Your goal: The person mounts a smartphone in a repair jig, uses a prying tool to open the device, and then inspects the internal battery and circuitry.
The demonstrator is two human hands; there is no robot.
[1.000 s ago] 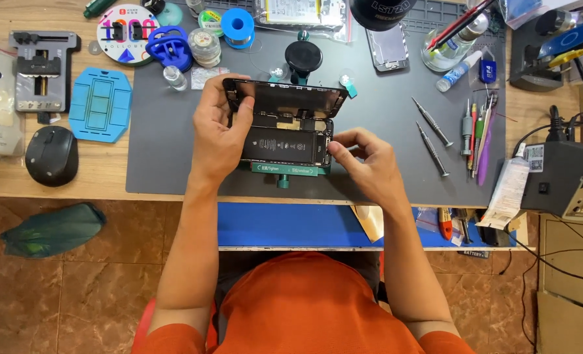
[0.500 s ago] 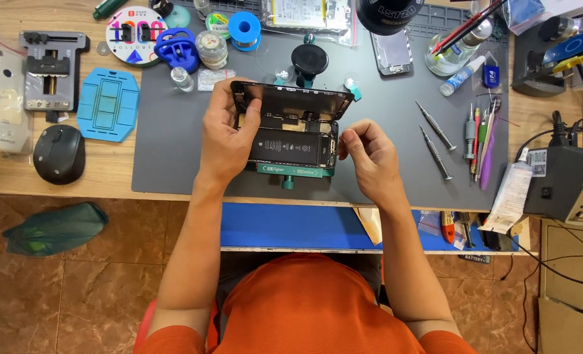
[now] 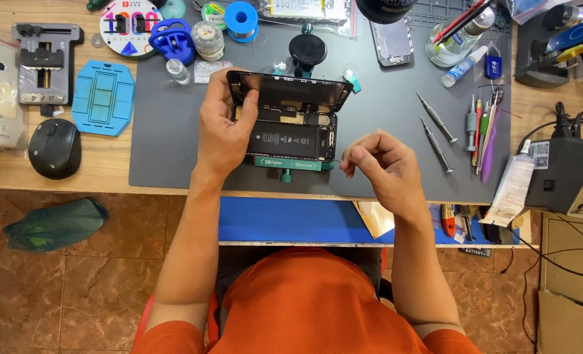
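Head view: your left hand (image 3: 223, 131) grips the left edge of the opened smartphone (image 3: 291, 128), clamped in a green holder (image 3: 293, 164) on the grey mat (image 3: 383, 137), while your right hand (image 3: 376, 164), fingers pinched shut on something too small to identify, sits just right of it.

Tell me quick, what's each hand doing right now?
Left hand: closed on the opened smartphone, gripping its left edge.
Right hand: fingers pinched shut beside the phone's lower right corner; what they hold cannot be told.

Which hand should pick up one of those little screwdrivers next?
The right hand, probably. The screwdrivers lie on the grey mat on its side, and it holds at most something tiny. The left hand is busy gripping the opened phone.
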